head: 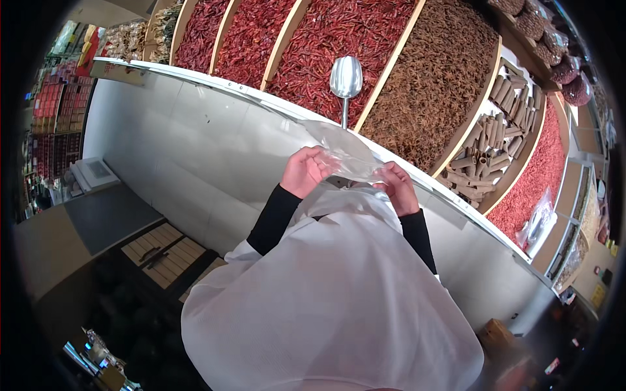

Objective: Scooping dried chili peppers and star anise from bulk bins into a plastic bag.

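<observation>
Stretched between my two hands is a clear plastic bag (345,149), just in front of the white edge of the spice display. My left hand (307,171) grips its left side, palm turned partly up. At the bag's right corner, my right hand (397,185) pinches the film between thumb and fingers. Beyond the bag, a metal scoop (346,78) rests on dried red chillies (313,58), bowl pointing away from me. Its handle's near end is hidden behind the bag. I cannot tell whether the bag's mouth is parted.
Wooden dividers (283,44) separate the chillies, star anise (430,83), cinnamon bark rolls (481,161) and small reddish pieces (538,171). Another clear plastic bag (538,220) lies at the right end. A white scale-like device (93,173) stands on a counter at left. Bagged goods (577,88) sit upper right.
</observation>
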The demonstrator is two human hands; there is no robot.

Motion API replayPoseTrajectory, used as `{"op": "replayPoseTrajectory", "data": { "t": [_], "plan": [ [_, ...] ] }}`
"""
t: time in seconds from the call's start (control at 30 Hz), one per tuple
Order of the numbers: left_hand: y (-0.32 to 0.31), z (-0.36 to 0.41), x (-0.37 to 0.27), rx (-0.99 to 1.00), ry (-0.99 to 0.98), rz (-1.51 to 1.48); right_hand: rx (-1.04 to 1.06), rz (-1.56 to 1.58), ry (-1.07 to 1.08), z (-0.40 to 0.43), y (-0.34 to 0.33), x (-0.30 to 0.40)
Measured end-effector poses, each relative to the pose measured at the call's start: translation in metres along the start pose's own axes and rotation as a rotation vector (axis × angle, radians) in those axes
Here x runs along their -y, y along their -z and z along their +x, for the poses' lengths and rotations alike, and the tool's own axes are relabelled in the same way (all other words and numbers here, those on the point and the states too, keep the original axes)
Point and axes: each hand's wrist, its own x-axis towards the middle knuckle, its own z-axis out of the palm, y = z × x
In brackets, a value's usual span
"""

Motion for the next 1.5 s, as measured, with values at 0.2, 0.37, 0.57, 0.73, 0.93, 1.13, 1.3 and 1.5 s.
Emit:
{"op": "replayPoseTrajectory", "data": {
  "t": [0.2,0.37,0.57,0.73,0.93,1.13,1.3,1.5],
  "plan": [
    [0.056,-0.032,-0.030,0.035,0.025,-0.124,-0.115,0.257,-0.055,0.015,-0.065,-0.032],
    [0.098,-0.053,-0.049,0.116,-0.015,-0.080,-0.046,0.388,-0.085,0.040,-0.084,-0.075],
    [0.136,-0.080,-0.070,-0.061,-0.194,-0.006,-0.083,0.438,-0.264,0.054,-0.128,-0.090],
    [0.154,-0.093,-0.084,0.013,-0.227,0.127,0.008,0.204,-0.465,0.062,-0.139,-0.094],
    [0.146,-0.086,-0.079,-0.279,-0.332,0.145,-0.009,0.235,-0.545,0.081,-0.132,-0.106],
    [0.125,-0.085,-0.086,-0.249,-0.248,0.359,0.088,0.199,-0.476,0.098,-0.126,-0.101],
    [0.114,-0.071,-0.095,-0.297,-0.289,0.290,-0.117,-0.280,-0.078,0.123,-0.119,-0.097],
    [0.115,-0.039,-0.123,-0.318,-0.373,0.332,-0.549,-1.233,0.682,0.158,-0.092,-0.061]
  ]
}}
